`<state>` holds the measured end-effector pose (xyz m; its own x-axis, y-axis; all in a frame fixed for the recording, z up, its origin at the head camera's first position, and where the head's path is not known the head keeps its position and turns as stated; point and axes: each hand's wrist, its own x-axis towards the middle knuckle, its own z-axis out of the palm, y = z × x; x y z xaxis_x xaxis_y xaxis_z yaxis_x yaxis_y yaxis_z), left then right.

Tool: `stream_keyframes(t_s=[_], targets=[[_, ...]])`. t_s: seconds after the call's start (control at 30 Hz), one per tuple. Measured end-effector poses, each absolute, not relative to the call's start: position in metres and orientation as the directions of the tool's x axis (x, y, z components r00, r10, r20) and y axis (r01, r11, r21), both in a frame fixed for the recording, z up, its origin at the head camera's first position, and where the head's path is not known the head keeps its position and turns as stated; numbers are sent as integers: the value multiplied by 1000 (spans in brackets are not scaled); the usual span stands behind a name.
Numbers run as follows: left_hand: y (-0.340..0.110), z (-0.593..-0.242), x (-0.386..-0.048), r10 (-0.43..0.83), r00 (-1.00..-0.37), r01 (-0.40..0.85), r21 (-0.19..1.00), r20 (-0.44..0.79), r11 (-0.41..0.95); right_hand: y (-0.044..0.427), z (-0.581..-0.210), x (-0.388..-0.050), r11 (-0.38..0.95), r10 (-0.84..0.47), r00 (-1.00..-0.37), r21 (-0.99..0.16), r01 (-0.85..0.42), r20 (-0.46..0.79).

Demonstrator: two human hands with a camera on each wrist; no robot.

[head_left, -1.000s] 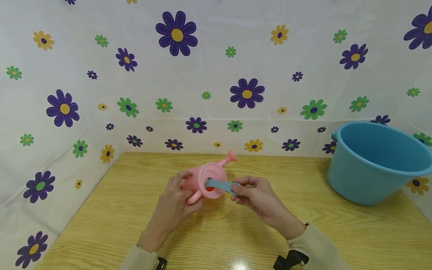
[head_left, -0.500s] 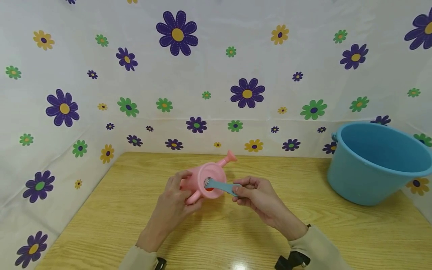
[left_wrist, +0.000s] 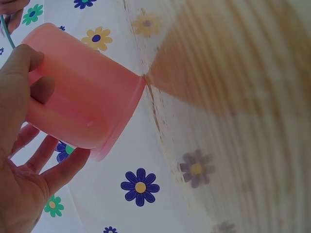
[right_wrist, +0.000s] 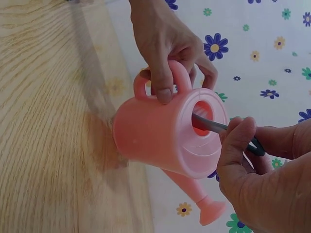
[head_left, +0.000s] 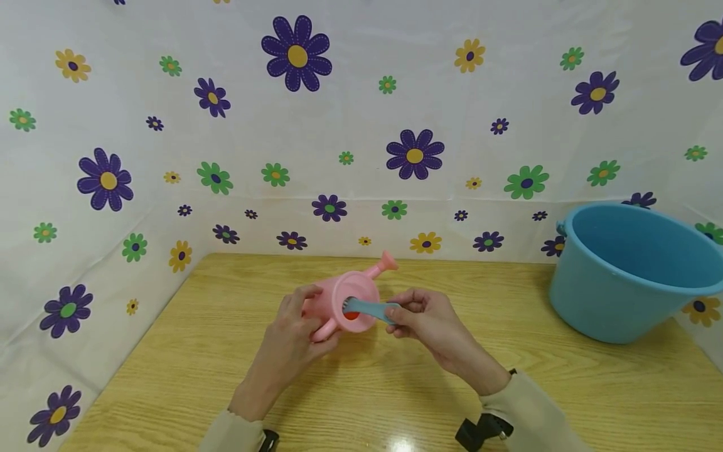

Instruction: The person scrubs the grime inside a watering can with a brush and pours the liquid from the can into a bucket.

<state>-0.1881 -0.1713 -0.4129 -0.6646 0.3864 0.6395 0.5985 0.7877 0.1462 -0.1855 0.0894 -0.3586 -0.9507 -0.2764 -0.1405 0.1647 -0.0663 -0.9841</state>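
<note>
A pink watering can [head_left: 321, 302] leans on the wooden table with its round opening toward the camera and its spout pointing to the back right. My left hand [head_left: 288, 342] grips its body and handle from the left. Pinched between thumb and fingers of my right hand [head_left: 437, 329] is a blue brush-like tool [head_left: 369, 309], its bristled head at the can's opening. In the right wrist view the tool's shaft [right_wrist: 210, 124] passes into the hole of the can [right_wrist: 146, 131]. Something red shows inside the opening; what it is cannot be told.
On the right of the table [head_left: 226, 376] stands a large blue bucket [head_left: 599, 301]. A white sheet [head_left: 361, 113] printed with flowers hangs behind the table and along its sides.
My right hand has shifted slightly, and the tool's head sits at a slightly different place in the opening. My left hand and the can hold the same place.
</note>
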Motion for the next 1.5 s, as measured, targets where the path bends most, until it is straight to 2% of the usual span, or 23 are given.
stream_keyframes(t_s=[0.8,1.5], targets=[[-168,-410,-188,406,-649,604,112,643,789,58,-349,-191,44,-291,-954,-997,66,-76],[-168,-411,-185,395,-673,586,125,625,800,56,-351,-189,77,-301,-951,-996,49,-70]])
